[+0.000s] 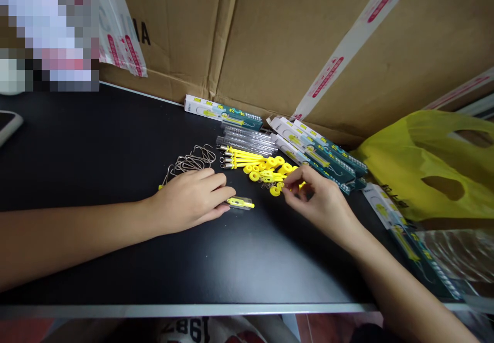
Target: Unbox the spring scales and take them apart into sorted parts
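Note:
My left hand [196, 197] is closed around a partly built spring scale [240, 202], a clear tube with a yellow piece inside, whose end sticks out past the fingers. Metal hooks [189, 164] lie in a tangle just beyond that hand. On the right, my right hand [314, 191] pinches at the edge of a pile of yellow ring caps [275, 191]; what its fingertips hold, if anything, is too small to make out. Yellow rods with metal spring ends [241, 158] lie behind the pile, and clear plastic tubes [247, 140] lie behind those.
Printed spring scale boxes [314, 147] are stacked at the back right; one box [222, 110] lies against a large cardboard carton [278, 39]. Another box [411, 240] lies at the right beside a yellow plastic bag [420, 152]. A phone-like object [8, 126] is at the left edge.

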Demonstrator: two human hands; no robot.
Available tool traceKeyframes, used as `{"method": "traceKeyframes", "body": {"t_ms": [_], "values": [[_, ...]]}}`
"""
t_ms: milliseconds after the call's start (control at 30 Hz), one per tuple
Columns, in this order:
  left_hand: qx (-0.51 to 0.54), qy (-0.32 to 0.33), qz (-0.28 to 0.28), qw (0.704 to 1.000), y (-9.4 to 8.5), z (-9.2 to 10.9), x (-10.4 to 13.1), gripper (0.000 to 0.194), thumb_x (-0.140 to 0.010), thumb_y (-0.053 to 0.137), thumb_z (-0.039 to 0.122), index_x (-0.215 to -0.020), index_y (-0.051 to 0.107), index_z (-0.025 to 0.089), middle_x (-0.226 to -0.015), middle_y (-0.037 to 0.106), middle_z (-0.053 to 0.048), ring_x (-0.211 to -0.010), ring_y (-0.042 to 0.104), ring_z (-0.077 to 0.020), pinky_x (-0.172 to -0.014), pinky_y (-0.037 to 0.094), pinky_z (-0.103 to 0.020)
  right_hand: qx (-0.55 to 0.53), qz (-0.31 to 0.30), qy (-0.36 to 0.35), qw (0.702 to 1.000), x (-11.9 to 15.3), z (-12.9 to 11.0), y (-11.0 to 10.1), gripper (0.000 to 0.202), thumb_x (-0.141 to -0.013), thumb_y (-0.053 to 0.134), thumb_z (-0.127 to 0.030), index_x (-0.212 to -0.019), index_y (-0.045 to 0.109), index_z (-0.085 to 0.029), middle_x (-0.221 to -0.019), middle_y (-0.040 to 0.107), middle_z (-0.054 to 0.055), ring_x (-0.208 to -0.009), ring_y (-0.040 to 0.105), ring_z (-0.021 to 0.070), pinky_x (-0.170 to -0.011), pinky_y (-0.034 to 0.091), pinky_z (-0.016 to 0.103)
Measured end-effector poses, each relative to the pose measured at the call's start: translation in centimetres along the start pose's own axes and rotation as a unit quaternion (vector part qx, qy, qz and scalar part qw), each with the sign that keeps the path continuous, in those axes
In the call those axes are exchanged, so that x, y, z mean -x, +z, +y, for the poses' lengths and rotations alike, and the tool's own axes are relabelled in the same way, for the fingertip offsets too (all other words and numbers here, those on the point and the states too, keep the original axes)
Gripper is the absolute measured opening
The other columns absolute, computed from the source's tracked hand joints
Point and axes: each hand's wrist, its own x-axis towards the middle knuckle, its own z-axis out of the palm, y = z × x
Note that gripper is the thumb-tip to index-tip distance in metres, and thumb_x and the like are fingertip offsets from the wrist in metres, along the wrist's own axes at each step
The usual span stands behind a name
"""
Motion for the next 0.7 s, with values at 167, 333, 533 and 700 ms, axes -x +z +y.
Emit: {"method": "traceKeyframes", "body": {"t_ms": [167, 333, 533, 700], "values": [[-0.001, -0.001, -0.003, 1.000, -0.1, 0.0, 0.0, 0.024, -0.093, 0.047, 0.033, -0.109, 0.060, 0.020, -0.092, 0.059, -0.002, -0.082, 0.053, -0.0180, -0.074, 0.043, -0.030, 0.075, -0.004, -0.050, 0.996, -0.3, 0.6, 0.5, 0.014, -0.076, 0.054, -0.008, -0.082, 0.051, -0.020, -0.075, 0.056, 0.000, -0.065, 0.053, 0.0132, -0.060, 0.042, 0.024], [0.004, 0.000, -0.004, 1.000, 0.0, -0.1, 0.0, 0.024, -0.093, 0.047, 0.033, -0.107, 0.060, 0.020, -0.092, 0.059, -0.003, -0.081, 0.053, -0.0177, -0.075, 0.043, -0.030, 0.170, 0.008, -0.073, 0.983, -0.6, 1.0, 0.6, 0.011, -0.081, 0.047, -0.009, -0.084, 0.051, -0.019, -0.082, 0.056, 0.005, -0.077, 0.056, 0.0194, -0.067, 0.045, 0.029], [0.008, -0.001, -0.009, 1.000, 0.0, -0.1, 0.0, 0.023, -0.092, 0.047, 0.032, -0.107, 0.061, 0.020, -0.092, 0.059, -0.003, -0.082, 0.054, -0.0173, -0.076, 0.043, -0.029, 0.241, -0.005, -0.084, 0.967, -0.8, 1.8, 0.5, 0.011, -0.085, 0.046, -0.013, -0.088, 0.055, -0.019, -0.086, 0.059, 0.008, -0.081, 0.057, 0.0226, -0.070, 0.045, 0.032], [0.006, 0.001, -0.004, 1.000, -0.1, -0.1, 0.0, 0.023, -0.092, 0.047, 0.032, -0.106, 0.061, 0.020, -0.091, 0.059, -0.003, -0.081, 0.054, -0.0173, -0.075, 0.043, -0.029, 0.269, -0.007, -0.099, 0.958, -0.8, 2.2, 0.6, 0.014, -0.087, 0.047, -0.015, -0.094, 0.058, -0.019, -0.088, 0.059, 0.009, -0.086, 0.057, 0.0239, -0.074, 0.046, 0.034]]}}
